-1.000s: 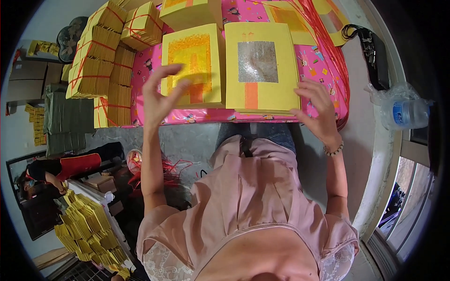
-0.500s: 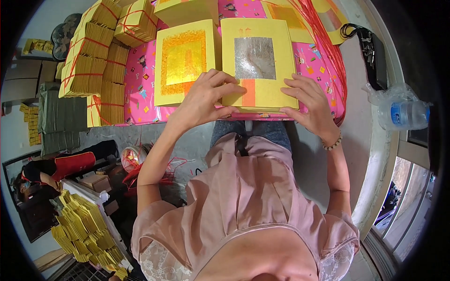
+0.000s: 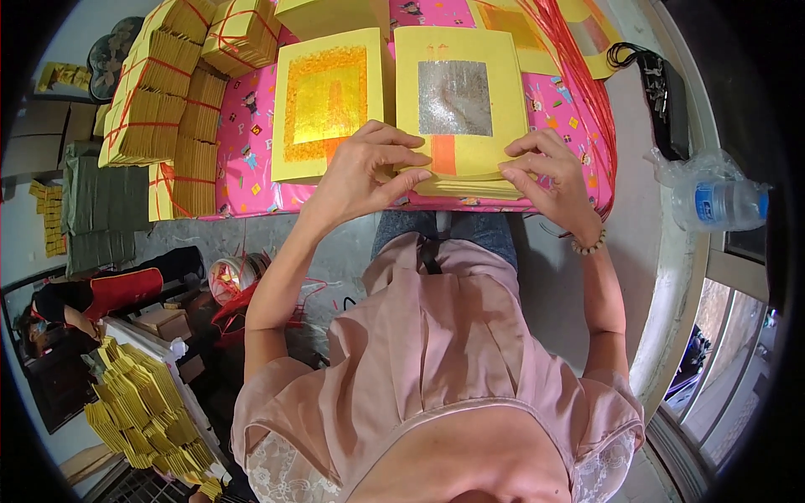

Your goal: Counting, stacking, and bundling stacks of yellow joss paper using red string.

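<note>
Right now both my hands are on the silver stack (image 3: 455,109), which sits at twelve o'clock from me on the pink cloth (image 3: 251,126) of the tabletop. My left hand (image 3: 365,168) curls over its near left corner, fingers bent, thumb under the top sheets; my right hand (image 3: 549,172) pinches the near right edge, fingers closed on the paper. The gold stack (image 3: 327,101) lies just beside it at eleven o'clock, touching nothing of mine. Tied bundles (image 3: 155,101) stand piled at ten o'clock, bound in red string, so I judge a good share of the work done. These two loose stacks are not yet tied, and red string (image 3: 587,75) lies at one o'clock. A bottle (image 3: 721,201) rests well apart at three o'clock.
</note>
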Demonstrator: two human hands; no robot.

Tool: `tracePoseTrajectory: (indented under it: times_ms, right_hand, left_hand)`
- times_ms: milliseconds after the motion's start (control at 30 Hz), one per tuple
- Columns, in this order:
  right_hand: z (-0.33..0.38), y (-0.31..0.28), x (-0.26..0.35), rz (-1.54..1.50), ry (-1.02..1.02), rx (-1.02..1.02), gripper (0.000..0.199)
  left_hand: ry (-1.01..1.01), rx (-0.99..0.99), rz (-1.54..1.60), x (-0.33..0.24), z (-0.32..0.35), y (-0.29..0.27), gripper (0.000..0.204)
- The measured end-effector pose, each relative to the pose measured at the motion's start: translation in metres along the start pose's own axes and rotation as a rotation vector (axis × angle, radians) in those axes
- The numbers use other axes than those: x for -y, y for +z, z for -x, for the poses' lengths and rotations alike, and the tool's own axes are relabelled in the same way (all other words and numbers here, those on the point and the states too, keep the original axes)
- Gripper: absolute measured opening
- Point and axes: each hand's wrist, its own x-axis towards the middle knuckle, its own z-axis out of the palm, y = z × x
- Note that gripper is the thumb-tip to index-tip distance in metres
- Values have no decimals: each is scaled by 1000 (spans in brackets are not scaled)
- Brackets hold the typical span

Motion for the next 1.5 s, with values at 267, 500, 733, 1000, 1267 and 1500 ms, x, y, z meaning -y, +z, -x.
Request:
tracePoseTrajectory:
  times_ms: [267, 500, 733, 1000, 1267, 1500]
  right_hand:
    - [-5, 0, -3, -79, 88, 29, 8]
    - [-7, -1, -1, -81, 124, 47, 7]
    - [-8, -1, 1, -91, 140, 43, 7]
    - [-5, 1, -1, -50, 123, 29, 8]
    - [3, 0, 0, 118, -69, -21, 24]
    - [1, 1, 5, 204, -92, -61, 22]
  left_hand:
    - [-71, -47, 0, -1, -1, 3, 18]
    - [-64, -78, 5, -3, -2, 5, 18]
    - [-105, -91, 60, -5, -2, 6, 17]
    - [-95, -112, 56, -3, -2, 8, 15]
    - [-1, -190, -114, -6, 1, 14, 18]
    - [-59, -75, -281, -13, -5, 2, 23]
